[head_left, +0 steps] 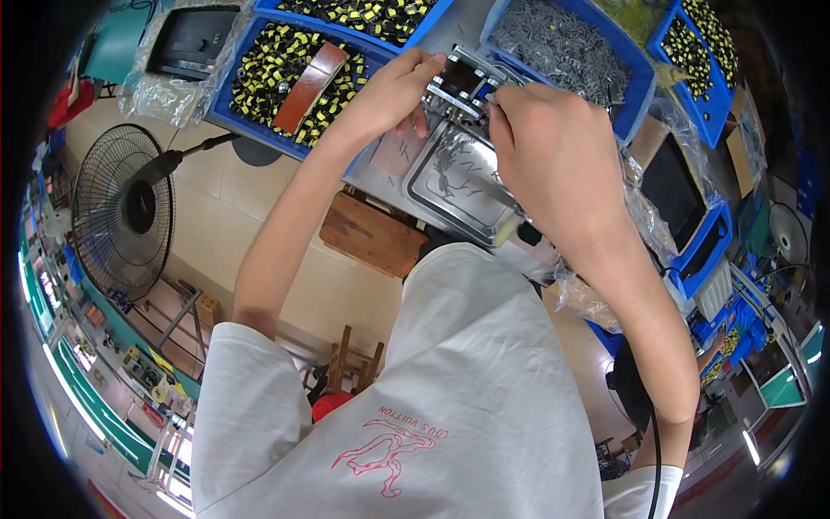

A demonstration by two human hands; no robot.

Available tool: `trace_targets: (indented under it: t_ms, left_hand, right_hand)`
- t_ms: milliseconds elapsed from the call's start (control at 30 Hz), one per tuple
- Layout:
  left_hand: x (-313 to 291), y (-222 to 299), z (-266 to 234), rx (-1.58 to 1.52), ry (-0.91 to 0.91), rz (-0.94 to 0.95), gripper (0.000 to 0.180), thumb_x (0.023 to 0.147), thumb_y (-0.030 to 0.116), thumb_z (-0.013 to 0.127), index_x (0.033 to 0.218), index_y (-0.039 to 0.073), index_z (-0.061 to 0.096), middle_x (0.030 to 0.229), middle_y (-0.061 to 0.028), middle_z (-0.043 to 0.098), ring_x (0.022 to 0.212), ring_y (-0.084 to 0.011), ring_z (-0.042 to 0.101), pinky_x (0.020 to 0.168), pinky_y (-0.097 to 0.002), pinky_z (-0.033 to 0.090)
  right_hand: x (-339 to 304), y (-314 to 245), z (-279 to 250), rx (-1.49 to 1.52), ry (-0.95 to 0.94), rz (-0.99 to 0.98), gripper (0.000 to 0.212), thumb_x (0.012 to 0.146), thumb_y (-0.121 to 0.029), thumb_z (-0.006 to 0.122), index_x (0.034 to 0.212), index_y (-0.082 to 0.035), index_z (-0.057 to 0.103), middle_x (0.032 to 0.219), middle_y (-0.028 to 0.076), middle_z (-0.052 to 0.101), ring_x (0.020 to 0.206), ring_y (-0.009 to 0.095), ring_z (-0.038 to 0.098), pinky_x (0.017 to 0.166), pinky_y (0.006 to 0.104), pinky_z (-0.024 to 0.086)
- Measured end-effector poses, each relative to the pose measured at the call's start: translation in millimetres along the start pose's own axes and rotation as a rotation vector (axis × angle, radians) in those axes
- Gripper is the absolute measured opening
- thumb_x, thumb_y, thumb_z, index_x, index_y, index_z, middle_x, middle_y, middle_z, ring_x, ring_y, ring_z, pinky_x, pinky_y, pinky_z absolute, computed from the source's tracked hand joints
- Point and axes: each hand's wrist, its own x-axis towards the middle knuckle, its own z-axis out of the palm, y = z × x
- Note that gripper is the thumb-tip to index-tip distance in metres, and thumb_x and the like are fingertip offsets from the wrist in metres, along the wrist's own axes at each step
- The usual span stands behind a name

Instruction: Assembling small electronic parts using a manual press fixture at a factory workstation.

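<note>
A small metal fixture (458,85) with bright screws and a dark middle stands at the far side of the work surface. My left hand (389,97) grips its left side, the index finger along the top corner and other fingers curled lower down. At the fixture's right side, my right hand (558,151) is closed, thumb and fingertips pressed together; what they pinch is hidden by the hand. Just nearer than the fixture lies a shallow metal tray (471,208) holding several thin dark grey pieces. My right hand covers part of its right side.
Blue bins of black-and-yellow parts (264,73) stand left and far; a reddish-brown strip (311,86) lies on one. Another bin holds grey slivers (562,48). A wooden board (372,233) sits below the table edge. A fan (125,212) stands left. Plastic-wrapped boxes (670,190) are right.
</note>
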Motion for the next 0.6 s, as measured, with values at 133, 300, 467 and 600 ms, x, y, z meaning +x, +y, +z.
trace_targets:
  t_ms: [133,300,467,600]
  left_hand:
    - [-1.1,-1.6,-4.7,0.004,0.003,-0.010,0.044,0.107,0.039,0.049,0.120,-0.002,0.058,0.085,-0.0088,0.067,0.050,-0.0145,0.064,0.038,-0.0251,0.040]
    - [-21.3,12.2,-14.3,-0.126,0.040,0.102,0.038,0.106,0.034,0.050,0.119,0.000,0.060,0.097,-0.0122,0.074,0.051,-0.0134,0.064,0.039,-0.0237,0.038]
    - [-37.3,31.8,-19.4,-0.164,-0.015,0.191,0.035,0.107,0.032,0.048,0.118,0.001,0.060,0.103,-0.0142,0.076,0.051,-0.0107,0.061,0.042,-0.0223,0.039]
    - [-43.9,43.2,-18.2,-0.143,-0.043,0.268,0.039,0.107,0.035,0.046,0.119,0.000,0.059,0.104,-0.0161,0.076,0.052,-0.0109,0.060,0.046,-0.0213,0.042]
  right_hand:
    - [0.3,4.2,7.4,0.025,-0.037,0.004,0.012,0.089,-0.009,0.065,0.081,0.000,0.067,0.078,0.017,0.067,0.073,0.039,0.067,0.068,0.0471,0.055]
    - [-2.0,4.5,4.9,0.037,-0.029,-0.002,0.011,0.085,-0.008,0.067,0.079,0.000,0.067,0.077,0.017,0.067,0.074,0.038,0.067,0.070,0.0471,0.055]
    - [-10.0,16.4,1.5,0.013,0.071,-0.043,0.010,0.081,-0.008,0.069,0.075,0.000,0.068,0.075,0.013,0.066,0.075,0.033,0.065,0.072,0.0427,0.055]
    - [-19.3,22.0,-30.2,0.011,0.104,-0.058,0.008,0.078,-0.009,0.072,0.076,-0.001,0.070,0.074,0.010,0.064,0.078,0.030,0.064,0.071,0.0396,0.055]
